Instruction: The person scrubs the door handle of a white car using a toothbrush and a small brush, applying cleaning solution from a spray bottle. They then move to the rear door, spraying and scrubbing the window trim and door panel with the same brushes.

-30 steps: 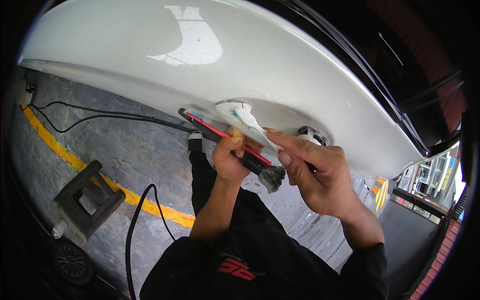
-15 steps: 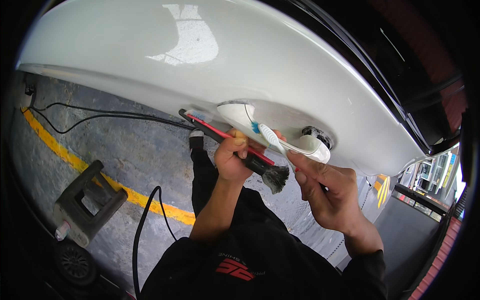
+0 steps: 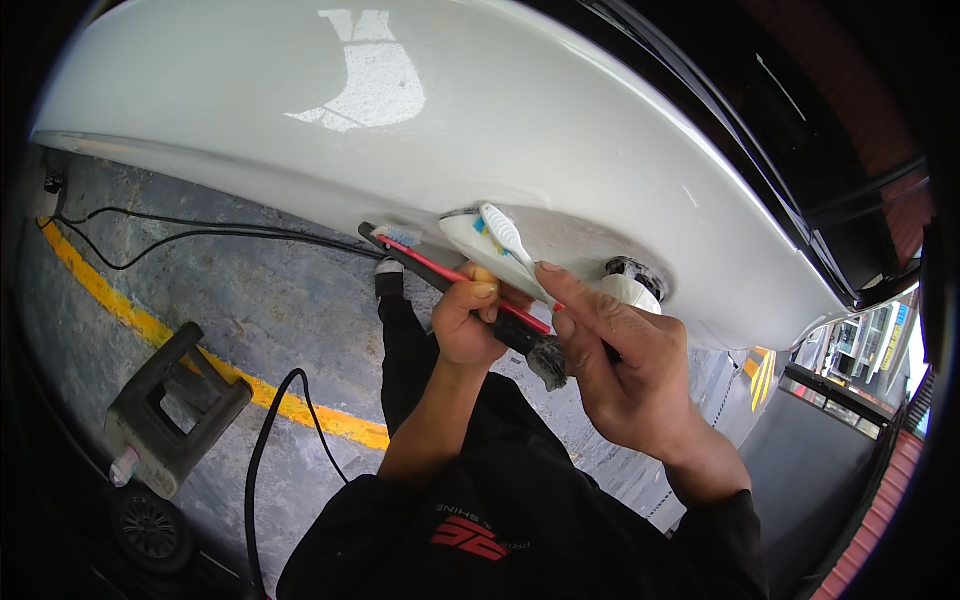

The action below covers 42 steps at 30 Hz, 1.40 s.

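Note:
My left hand (image 3: pixel 468 325) is closed around two brushes held side by side: a red-and-black toothbrush (image 3: pixel 432 262) and a black-handled detailing brush with grey bristles (image 3: pixel 547 362). Its fingers also reach the underside of a white car door handle (image 3: pixel 465 238), though their exact grip there is hidden. Pinched in my right hand (image 3: pixel 630 370) is a white toothbrush (image 3: pixel 508 235). Its blue and yellow bristles lie against the left part of the handle. Dark grime shows around the handle's right mount (image 3: pixel 640 272).
The white car door (image 3: pixel 250 90) spans the upper view. Black cables (image 3: pixel 200 232) and a black hose (image 3: pixel 262 440) run over the grey floor, across a yellow line (image 3: pixel 330 423). A dark grey plastic container (image 3: pixel 150 420) stands at left, near a car wheel (image 3: pixel 150 528).
My right hand has moved left and up with the white toothbrush, bringing its head farther along the handle. My left hand stays nearly in place with its two brushes.

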Tool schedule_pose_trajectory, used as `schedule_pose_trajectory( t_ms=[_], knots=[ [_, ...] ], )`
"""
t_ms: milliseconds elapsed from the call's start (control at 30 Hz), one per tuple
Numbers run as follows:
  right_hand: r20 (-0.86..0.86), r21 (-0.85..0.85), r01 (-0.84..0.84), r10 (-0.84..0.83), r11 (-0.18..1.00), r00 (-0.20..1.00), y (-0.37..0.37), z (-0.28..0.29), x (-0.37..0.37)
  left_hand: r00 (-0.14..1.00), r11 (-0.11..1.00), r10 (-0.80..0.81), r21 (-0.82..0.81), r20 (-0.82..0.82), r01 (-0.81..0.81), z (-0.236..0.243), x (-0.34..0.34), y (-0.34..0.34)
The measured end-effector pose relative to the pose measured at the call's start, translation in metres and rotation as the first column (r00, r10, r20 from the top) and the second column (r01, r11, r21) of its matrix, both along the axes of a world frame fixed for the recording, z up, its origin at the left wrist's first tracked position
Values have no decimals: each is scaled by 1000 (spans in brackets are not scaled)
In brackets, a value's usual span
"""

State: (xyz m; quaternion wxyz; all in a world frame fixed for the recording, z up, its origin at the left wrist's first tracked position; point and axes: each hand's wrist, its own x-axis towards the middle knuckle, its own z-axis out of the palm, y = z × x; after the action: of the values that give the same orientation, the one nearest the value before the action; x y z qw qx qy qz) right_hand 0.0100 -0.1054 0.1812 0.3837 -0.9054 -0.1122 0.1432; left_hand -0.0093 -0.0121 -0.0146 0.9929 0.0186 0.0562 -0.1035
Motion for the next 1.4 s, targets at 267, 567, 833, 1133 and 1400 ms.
schedule_pose_trajectory(
  t_ms=[267,567,833,1133,1400],
  knots=[
    [51,-49,30,-28,998,998,0,1,-16,998,1000,-8,24,69,6,9,5,6],
    [11,-127,36,-35,991,999,-37,11,-31,984,969,69,-247,164,-27,-29,-1,-3],
    [67,-80,27,-22,996,998,-41,-1,-35,976,990,-6,-138,218,37,-28,1,8],
    [159,-42,46,-38,998,986,-35,-20,-57,982,968,23,-249,190,25,1,7,4],
    [-123,-157,183,-203,971,971,-97,8,-57,970,969,43,-248,240,19,-2,9,8]
  ],
)
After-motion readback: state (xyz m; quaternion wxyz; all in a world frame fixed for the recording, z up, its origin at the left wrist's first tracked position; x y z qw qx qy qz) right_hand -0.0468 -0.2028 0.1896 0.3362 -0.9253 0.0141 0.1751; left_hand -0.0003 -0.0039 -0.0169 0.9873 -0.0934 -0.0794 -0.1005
